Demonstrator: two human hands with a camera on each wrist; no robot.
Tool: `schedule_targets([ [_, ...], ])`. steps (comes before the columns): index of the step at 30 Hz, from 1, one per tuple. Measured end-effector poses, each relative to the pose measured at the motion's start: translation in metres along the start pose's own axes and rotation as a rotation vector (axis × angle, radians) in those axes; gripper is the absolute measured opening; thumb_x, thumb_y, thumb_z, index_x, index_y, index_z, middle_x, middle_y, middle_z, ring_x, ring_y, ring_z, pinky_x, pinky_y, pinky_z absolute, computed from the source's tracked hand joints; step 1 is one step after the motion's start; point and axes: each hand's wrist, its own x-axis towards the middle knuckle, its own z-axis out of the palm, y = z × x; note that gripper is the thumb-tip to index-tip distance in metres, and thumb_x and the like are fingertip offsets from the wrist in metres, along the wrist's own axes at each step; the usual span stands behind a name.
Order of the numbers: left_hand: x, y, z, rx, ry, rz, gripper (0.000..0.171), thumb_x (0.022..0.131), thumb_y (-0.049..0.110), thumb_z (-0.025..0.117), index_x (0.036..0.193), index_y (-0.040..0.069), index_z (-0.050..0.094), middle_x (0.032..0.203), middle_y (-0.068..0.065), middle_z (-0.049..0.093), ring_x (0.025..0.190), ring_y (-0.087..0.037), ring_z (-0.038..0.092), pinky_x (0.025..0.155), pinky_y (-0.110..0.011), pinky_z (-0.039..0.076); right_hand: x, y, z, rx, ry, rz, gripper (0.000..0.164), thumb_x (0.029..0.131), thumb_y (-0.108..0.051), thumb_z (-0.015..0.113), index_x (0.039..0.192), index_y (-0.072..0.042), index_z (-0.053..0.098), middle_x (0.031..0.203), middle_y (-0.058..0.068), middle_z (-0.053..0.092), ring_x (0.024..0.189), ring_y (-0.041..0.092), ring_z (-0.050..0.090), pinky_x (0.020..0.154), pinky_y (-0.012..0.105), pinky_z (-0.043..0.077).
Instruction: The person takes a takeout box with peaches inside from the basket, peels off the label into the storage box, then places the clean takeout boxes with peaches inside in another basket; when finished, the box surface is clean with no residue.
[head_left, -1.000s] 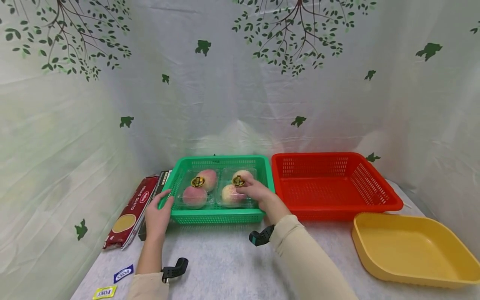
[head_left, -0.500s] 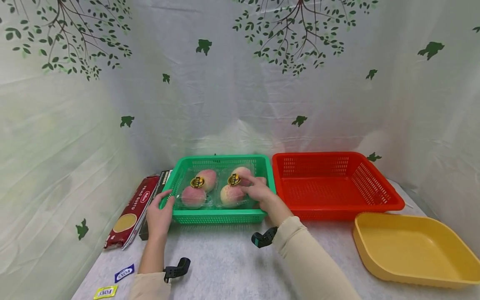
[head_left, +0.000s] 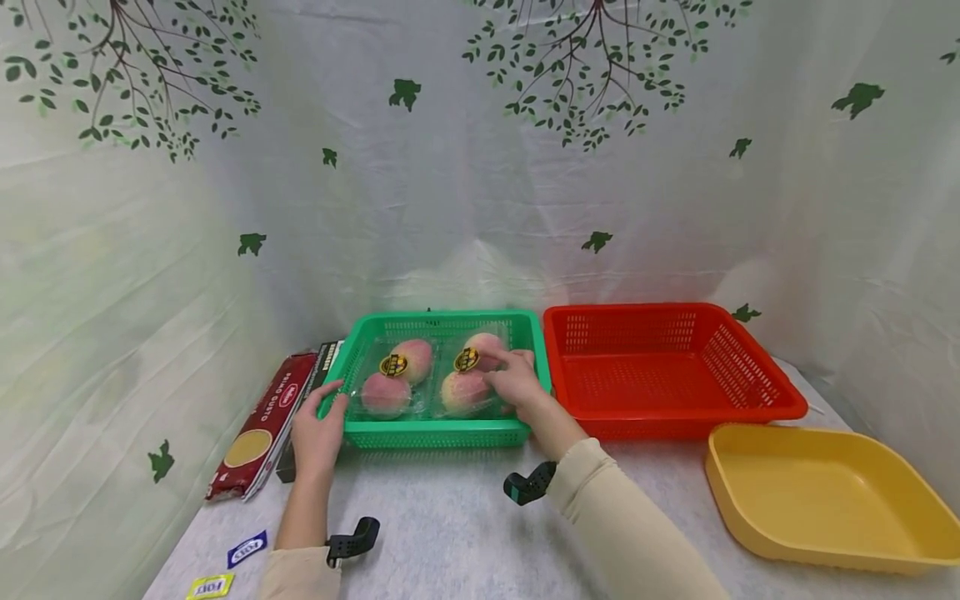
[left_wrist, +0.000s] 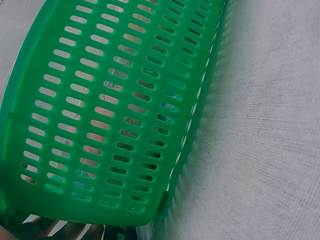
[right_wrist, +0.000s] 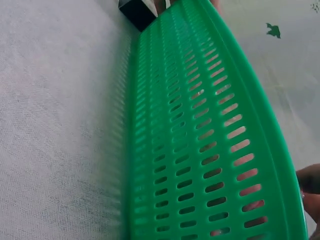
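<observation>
Two clear plastic clamshells of peaches lie side by side in the green basket (head_left: 435, 433) in the head view, each with a round black-and-yellow sticker. My right hand (head_left: 517, 385) reaches over the basket's front right and holds the right clamshell (head_left: 465, 387), which sits slightly tilted; part of it is hidden under the fingers. The left clamshell (head_left: 387, 392) lies flat. At the left front corner, my left hand (head_left: 315, 429) grips the basket's side. From the left wrist, the slotted basket wall (left_wrist: 110, 110) fills much of the view; the right wrist camera sees the front wall (right_wrist: 200, 125).
A red basket (head_left: 630, 392) stands right of the green one, with a yellow tray (head_left: 825, 508) in front of it. To the left lie a dark red spaghetti packet (head_left: 262, 425), a black box (head_left: 324, 367), and blue (head_left: 247, 548) and yellow (head_left: 210, 586) sachets.
The right clamshell has tipped and shifted slightly left, and the right hand's fingers have moved to its right side. The left hand stays at the basket.
</observation>
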Motion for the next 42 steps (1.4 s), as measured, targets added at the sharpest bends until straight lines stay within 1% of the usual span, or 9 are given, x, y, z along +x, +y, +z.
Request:
schedule_targets([
  [4,0.0,0.0,0.0,0.002,0.008,0.004,0.038,0.102,0.028,0.054,0.139,0.018,0.058,0.157,-0.013,0.042,0.148,-0.037,0.032,0.118,-0.063,0.026,-0.005,-0.004,0.001,0.021,0.044,-0.009,0.054,0.093,-0.005,0.056,0.145,-0.022,0.054,0.15,0.011,0.022,0.063,0.02,0.041,0.047,0.027,0.036],
  [9,0.0,0.0,0.001,0.006,0.003,-0.013,0.04,0.102,0.03,0.053,0.14,0.019,0.057,0.158,-0.012,0.041,0.147,-0.037,0.033,0.117,-0.063,0.028,-0.01,-0.013,-0.005,0.057,0.074,-0.045,0.057,0.091,-0.003,0.055,0.145,-0.022,0.054,0.15,0.011,0.022,0.051,0.016,0.032,0.044,0.022,0.036],
  [15,0.001,0.001,0.001,-0.007,0.017,-0.03,0.04,0.102,0.03,0.052,0.141,0.02,0.056,0.159,-0.011,0.04,0.147,-0.036,0.032,0.117,-0.063,0.028,-0.019,-0.025,-0.023,0.129,0.05,-0.058,0.059,0.089,-0.006,0.056,0.144,-0.028,0.055,0.159,0.01,0.017,0.069,0.017,0.045,0.052,0.026,0.051],
  [20,0.001,0.0,0.001,-0.012,0.012,-0.038,0.041,0.103,0.03,0.051,0.143,0.021,0.055,0.159,-0.009,0.04,0.148,-0.035,0.032,0.118,-0.062,0.029,-0.028,-0.027,-0.041,0.221,0.032,-0.074,0.052,0.093,-0.011,0.058,0.141,-0.031,0.058,0.158,0.003,0.032,0.077,0.019,0.047,0.066,0.037,0.061],
  [24,0.0,0.0,0.001,-0.011,0.002,-0.034,0.042,0.102,0.029,0.052,0.144,0.021,0.054,0.159,-0.01,0.039,0.148,-0.035,0.031,0.118,-0.062,0.029,-0.039,-0.022,-0.055,0.29,0.029,-0.065,0.05,0.094,-0.012,0.057,0.138,-0.033,0.059,0.157,-0.002,0.036,0.106,0.022,0.048,0.071,0.036,0.061],
  [31,-0.001,0.0,0.001,-0.011,-0.01,-0.025,0.043,0.103,0.029,0.052,0.145,0.021,0.053,0.16,-0.009,0.038,0.15,-0.035,0.028,0.118,-0.063,0.026,-0.056,-0.01,-0.076,0.272,-0.004,-0.066,0.048,0.095,-0.015,0.055,0.137,-0.036,0.059,0.14,0.004,0.044,0.082,0.021,0.046,0.072,0.03,0.059],
  [35,0.0,0.001,0.001,-0.011,-0.016,-0.025,0.043,0.103,0.03,0.052,0.145,0.021,0.053,0.16,-0.009,0.038,0.15,-0.035,0.028,0.118,-0.063,0.027,-0.067,-0.002,-0.089,0.248,-0.033,-0.069,0.046,0.096,-0.017,0.055,0.139,-0.035,0.058,0.144,0.002,0.046,0.107,0.024,0.051,0.081,0.033,0.06],
  [38,0.0,0.001,0.001,-0.013,-0.017,-0.022,0.043,0.103,0.029,0.052,0.145,0.021,0.053,0.16,-0.009,0.038,0.15,-0.034,0.028,0.118,-0.063,0.027,-0.074,0.004,-0.099,0.239,-0.07,-0.081,0.046,0.098,-0.018,0.055,0.142,-0.033,0.056,0.154,-0.002,0.042,0.129,0.029,0.044,0.088,0.036,0.059],
  [42,0.0,0.001,0.001,-0.013,-0.014,-0.017,0.042,0.102,0.028,0.053,0.144,0.021,0.054,0.16,-0.01,0.039,0.15,-0.035,0.029,0.119,-0.063,0.026,-0.083,0.012,-0.111,0.229,-0.133,-0.122,0.047,0.099,-0.017,0.054,0.146,-0.027,0.052,0.159,-0.001,0.038,0.142,0.033,0.034,0.091,0.037,0.058],
])
